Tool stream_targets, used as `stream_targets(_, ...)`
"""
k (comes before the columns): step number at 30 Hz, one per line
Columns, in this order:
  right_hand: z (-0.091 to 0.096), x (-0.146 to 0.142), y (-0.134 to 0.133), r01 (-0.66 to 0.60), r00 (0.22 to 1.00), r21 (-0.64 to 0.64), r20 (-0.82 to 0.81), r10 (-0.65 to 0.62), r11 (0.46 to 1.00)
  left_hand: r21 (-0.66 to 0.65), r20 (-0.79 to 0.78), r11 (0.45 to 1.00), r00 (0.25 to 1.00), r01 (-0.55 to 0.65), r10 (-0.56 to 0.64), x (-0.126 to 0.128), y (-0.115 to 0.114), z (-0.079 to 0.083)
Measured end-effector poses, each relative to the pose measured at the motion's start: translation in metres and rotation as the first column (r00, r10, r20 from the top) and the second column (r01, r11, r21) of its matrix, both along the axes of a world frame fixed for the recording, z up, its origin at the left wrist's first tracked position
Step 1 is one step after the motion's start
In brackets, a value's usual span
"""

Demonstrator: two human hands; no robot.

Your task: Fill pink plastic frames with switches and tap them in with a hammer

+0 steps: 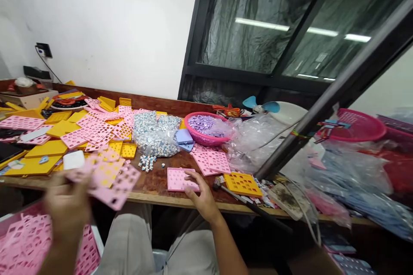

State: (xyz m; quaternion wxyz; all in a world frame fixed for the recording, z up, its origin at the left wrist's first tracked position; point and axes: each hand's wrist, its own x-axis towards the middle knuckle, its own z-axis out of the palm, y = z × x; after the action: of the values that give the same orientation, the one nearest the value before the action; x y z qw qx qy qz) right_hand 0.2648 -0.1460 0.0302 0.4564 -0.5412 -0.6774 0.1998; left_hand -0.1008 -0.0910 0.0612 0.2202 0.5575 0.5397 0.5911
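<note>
My left hand (69, 206), smeared by motion, is closed on a thin pink panel with square holes (121, 193) and carries it tilted above the table's front edge at the left. My right hand (203, 193) has its fingers apart and curved over the right end of a flat pink tray (176, 178) with rows of small bumps. That tray lies on the brown table before me. Near it are a loose heap of tiny white and blue pieces (147, 162) and clear bags filled with similar pieces (155, 135).
Pink and yellow perforated panels (61, 129) are piled at the left. A pink basket (206, 139) holds purple pieces. A yellow panel (243, 184) and a hammer (222, 185) lie to the right, beside a slanting metal post (309, 111). A bin of pink panels (26, 240) stands lower left.
</note>
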Motion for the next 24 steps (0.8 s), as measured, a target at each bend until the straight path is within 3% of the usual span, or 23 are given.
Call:
stream_targets(1,0.004,0.0,-0.001,-0.019,1.0,0.004,-0.002,0.019,1.0,0.012,0.154,1.0,0.988,0.024,-0.026,0.034,-0.003,-0.001)
stream_targets(2,0.008,0.0,-0.001,-0.028,0.999,0.002,0.039,0.028,1.0,-0.017,0.224,0.99,0.965,0.142,-0.135,0.069,-0.005,-0.003)
stream_targets(3,0.012,0.001,-0.001,-0.028,0.993,0.0,0.11,0.028,1.0,-0.06,0.26,0.953,0.926,0.297,-0.272,0.103,-0.006,-0.006)
stream_targets(5,0.018,0.007,0.003,-0.015,0.958,-0.005,0.285,0.016,1.0,-0.106,0.353,0.862,0.829,0.496,-0.434,0.162,-0.003,-0.015)
stream_targets(8,0.024,0.025,0.017,0.005,0.894,-0.038,0.448,0.013,0.999,-0.118,0.468,0.76,0.711,0.639,-0.525,0.208,0.006,-0.032)
stream_targets(10,0.025,0.043,0.031,0.005,0.878,-0.089,0.478,0.038,0.996,-0.128,0.478,0.709,0.669,0.694,-0.569,0.214,0.012,-0.042)
stream_targets(12,0.024,0.061,0.048,-0.042,0.872,-0.16,0.476,0.114,0.986,-0.163,0.378,0.692,0.692,0.703,-0.615,0.206,0.019,-0.049)
stream_targets(13,0.023,0.07,0.055,-0.074,0.868,-0.195,0.471,0.159,0.978,-0.189,0.274,0.721,0.741,0.667,-0.613,0.199,0.022,-0.051)
stream_targets(15,0.02,0.083,0.07,-0.126,0.855,-0.246,0.465,0.231,0.961,-0.206,-0.005,0.834,0.852,0.511,-0.523,0.183,0.029,-0.053)
stream_targets(17,0.016,0.09,0.08,-0.155,0.848,-0.267,0.458,0.267,0.951,-0.145,-0.235,0.902,0.871,0.408,-0.432,0.17,0.037,-0.053)
stream_targets(19,0.011,0.092,0.084,-0.163,0.856,-0.267,0.44,0.271,0.95,-0.094,-0.356,0.869,0.799,0.486,-0.485,0.163,0.046,-0.053)
stream_targets(21,0.007,0.09,0.083,-0.158,0.869,-0.247,0.425,0.254,0.956,-0.094,-0.426,0.787,0.69,0.609,-0.585,0.161,0.053,-0.056)
stream_targets(24,0.003,0.086,0.078,-0.171,0.873,-0.216,0.42,0.25,0.961,-0.139,-0.484,0.729,0.596,0.671,-0.641,0.165,0.06,-0.065)
